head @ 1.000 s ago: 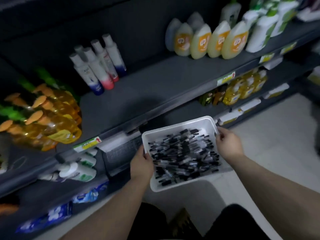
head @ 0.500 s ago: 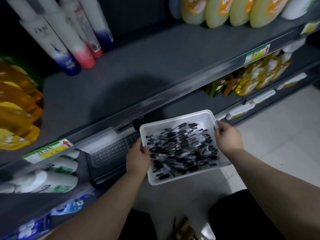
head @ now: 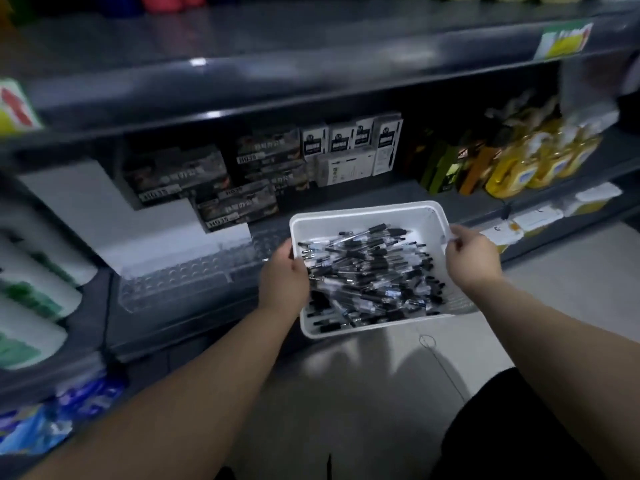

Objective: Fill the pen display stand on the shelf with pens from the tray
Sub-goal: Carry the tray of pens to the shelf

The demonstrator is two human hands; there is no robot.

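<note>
Tray (head: pixel 363 216) of pens (head: pixel 370 275) is hanging beside the dark shelf (head: pixel 391 197). Your left grip (head: pixel 282 277) and right grip (head: pixel 472 256) are clamping its sides.

The stand (head: pixel 180 282) has its right end hidden behind the left hand (head: pixel 284 275) and tray (head: pixel 363 211); that hand's fingers vanish under the tray's left rim; the pens (head: pixel 374 275) blur together, uncountable; print on the boxes (head: pixel 180 174) at the back of the shelf (head: pixel 398 199) is unreadable; white bottles (head: pixel 31 292) are cut by the left edge.

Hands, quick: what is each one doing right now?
Left hand: grips the tray by its left rim.
Right hand: grips the tray's right rim.
</note>
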